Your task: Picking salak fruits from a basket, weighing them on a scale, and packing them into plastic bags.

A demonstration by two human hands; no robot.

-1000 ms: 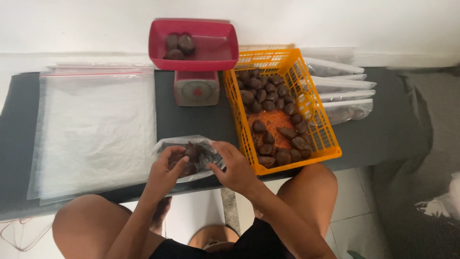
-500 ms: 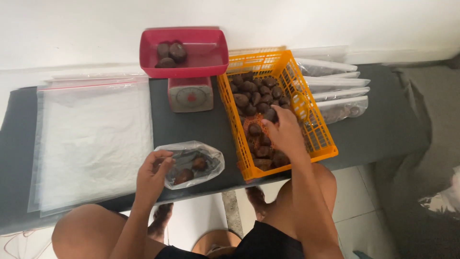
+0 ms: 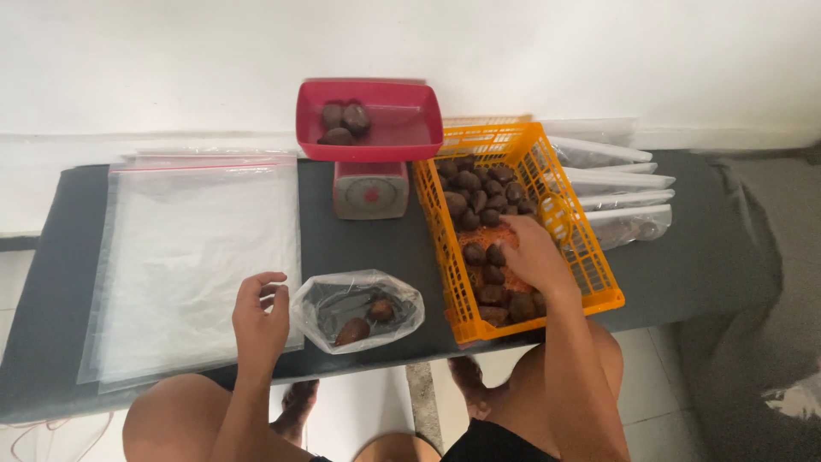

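My left hand [image 3: 261,318] rests on the dark table with curled fingers at the left rim of a small clear plastic bag [image 3: 402,301]. The bag lies open and holds two or three dark brown fruits [image 3: 352,330]. My right hand [image 3: 532,257] reaches into the orange plastic basket [image 3: 599,282], which holds several of the same dark fruits [image 3: 475,201]. Its fingertips touch the fruits in the basket's middle, and the palm hides whether any is gripped. A red tray [image 3: 419,137] with three fruits sits on a small kitchen scale [image 3: 369,190] behind the bag.
A stack of large clear zip bags [image 3: 184,257] lies on the left of the dark table [image 3: 684,257]. Filled clear bags [image 3: 616,184] are piled to the right of the basket. A white wall stands behind, and my bare knees are below the table's front edge.
My right hand left the small bag, went up to the basket's far end, and has now come back to the basket's middle. My left hand stayed at the bag's rim.
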